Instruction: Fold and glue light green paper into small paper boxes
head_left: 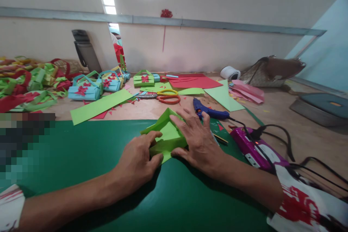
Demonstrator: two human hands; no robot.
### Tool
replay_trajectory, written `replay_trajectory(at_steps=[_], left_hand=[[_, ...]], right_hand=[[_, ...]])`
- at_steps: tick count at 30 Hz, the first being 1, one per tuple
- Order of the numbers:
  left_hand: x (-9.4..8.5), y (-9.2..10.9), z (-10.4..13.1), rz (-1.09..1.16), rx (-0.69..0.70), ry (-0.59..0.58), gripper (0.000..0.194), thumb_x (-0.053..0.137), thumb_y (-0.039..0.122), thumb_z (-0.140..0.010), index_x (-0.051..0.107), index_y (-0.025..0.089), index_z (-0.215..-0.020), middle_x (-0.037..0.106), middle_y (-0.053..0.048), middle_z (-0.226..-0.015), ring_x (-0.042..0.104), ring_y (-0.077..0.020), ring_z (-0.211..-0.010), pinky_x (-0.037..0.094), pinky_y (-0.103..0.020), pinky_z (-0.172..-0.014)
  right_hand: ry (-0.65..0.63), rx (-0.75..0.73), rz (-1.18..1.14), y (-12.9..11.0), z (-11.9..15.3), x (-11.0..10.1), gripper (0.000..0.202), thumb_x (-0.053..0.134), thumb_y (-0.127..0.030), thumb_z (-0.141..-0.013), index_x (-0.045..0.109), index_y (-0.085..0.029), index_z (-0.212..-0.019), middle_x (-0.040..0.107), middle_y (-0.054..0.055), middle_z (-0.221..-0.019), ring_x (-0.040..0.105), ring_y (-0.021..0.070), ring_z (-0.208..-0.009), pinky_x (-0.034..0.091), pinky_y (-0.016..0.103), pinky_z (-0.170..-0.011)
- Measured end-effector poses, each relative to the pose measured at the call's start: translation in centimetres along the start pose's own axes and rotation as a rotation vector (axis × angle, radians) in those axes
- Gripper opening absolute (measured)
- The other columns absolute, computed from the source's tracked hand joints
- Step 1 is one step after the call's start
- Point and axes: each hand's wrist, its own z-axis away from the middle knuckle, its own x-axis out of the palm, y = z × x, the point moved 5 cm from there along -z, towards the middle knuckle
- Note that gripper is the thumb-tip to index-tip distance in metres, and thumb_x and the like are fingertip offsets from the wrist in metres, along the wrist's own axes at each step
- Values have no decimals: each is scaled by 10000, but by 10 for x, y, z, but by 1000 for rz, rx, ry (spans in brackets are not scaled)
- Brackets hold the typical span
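Note:
A folded piece of light green paper (167,134), shaped like a shallow open box, lies on the dark green mat (81,152) between my hands. My left hand (140,157) pinches its left front edge between thumb and bent fingers. On its right side, my right hand (197,137) grips the wall, thumb at the front corner and fingers spread over the far part. Just beyond my right hand lies a blue glue gun (210,111). Scissors with yellow and red handles (168,96) rest behind the paper box.
Finished small paper bags (84,92) and a pile of coloured paper pieces (29,83) sit at the back left, near a grey bottle (87,52). A purple power strip (258,148) with black cables is at right. Red sheets (195,81) and a brown bag (274,70) lie farther back.

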Motion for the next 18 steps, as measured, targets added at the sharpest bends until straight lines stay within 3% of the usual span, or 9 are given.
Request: replay_trajectory(at_steps=[4, 7, 10, 13, 16, 18], left_hand=[[-4, -4, 0, 97, 44, -27, 425, 516, 154, -753, 503, 132, -1177, 624, -39, -818, 561, -163, -697, 438, -274, -641], [-7, -7, 0, 174, 89, -51, 387, 502, 141, -774, 502, 145, -1161, 596, 9, -725, 539, -127, -637, 420, -239, -606], [-8, -9, 0, 185, 119, -44, 391, 519, 109, -754, 510, 147, -1143, 564, 35, -680, 511, -106, -597, 394, -220, -580], [-8, -8, 0, 175, 140, -31, 404, 531, 95, -739, 518, 142, -1141, 520, 55, -631, 481, -96, -567, 377, -209, -561], [-9, -7, -1, 154, 136, -18, 424, 542, 83, -723, 527, 134, -1143, 507, 60, -620, 475, -96, -569, 378, -207, -561], [-10, -7, -2, 152, 130, -15, 436, 545, 66, -710, 535, 130, -1142, 513, 57, -627, 480, -96, -572, 380, -206, -560]], right_hand=[[18, -11, 23, -4, 0, -2, 753, 690, -339, -724, 326, -148, -1354, 352, 203, -1422, 238, 378, -1331, 175, 667, -964], [96, -72, 78, -10, 0, -7, 639, 640, -323, -778, 369, -134, -1325, 374, 230, -1401, 238, 401, -1324, 196, 670, -939], [218, -189, 158, -19, 4, -14, 427, 547, -230, -850, 452, -136, -1256, 448, 228, -1342, 291, 394, -1297, 224, 647, -932], [315, -401, 162, -32, 13, -20, 226, 471, -130, -869, 581, -131, -1067, 582, 175, -1186, 417, 336, -1208, 318, 547, -927], [257, -633, 75, -46, 21, -19, 219, 419, -114, -879, 637, -122, -866, 660, 124, -927, 569, 252, -959, 444, 391, -782], [134, -672, 76, -51, 22, -14, 238, 409, -109, -876, 640, -113, -818, 647, 102, -775, 587, 215, -760, 451, 341, -631]])
